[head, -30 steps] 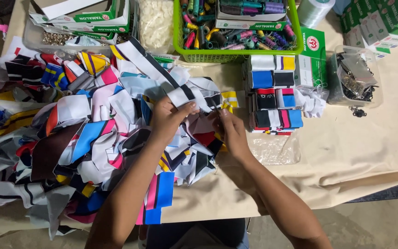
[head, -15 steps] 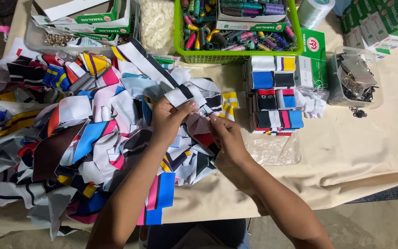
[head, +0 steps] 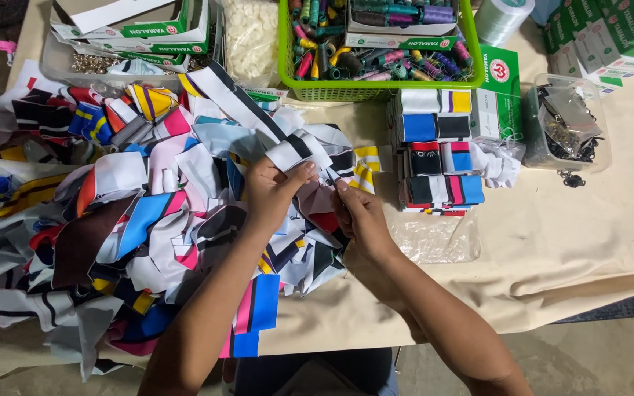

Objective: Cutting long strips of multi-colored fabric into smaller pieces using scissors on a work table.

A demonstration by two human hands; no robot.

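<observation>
Cream cloth is covering the counter (head: 588, 242), and a loose heap of colourful fabric strips (head: 133, 220) is sprawling across its left side, within easy reach. Both hands are working over the heap's right edge: the left hand (head: 273, 192) is pinching a white and black strip (head: 295, 150) with fingers closed on it, lifting it clear of the pile, while the right hand (head: 357, 213) is gripping its near end, thumb and fingers pressed together. Folded pieces are sitting in a neat stack (head: 438, 154) just to the right, below a green basket (head: 376, 88) of thread spools.

right hand (head: 361, 213) drawn back in beside left hand (head: 273, 187), both now pinching the black-and-white strip (head: 299, 150)
</observation>
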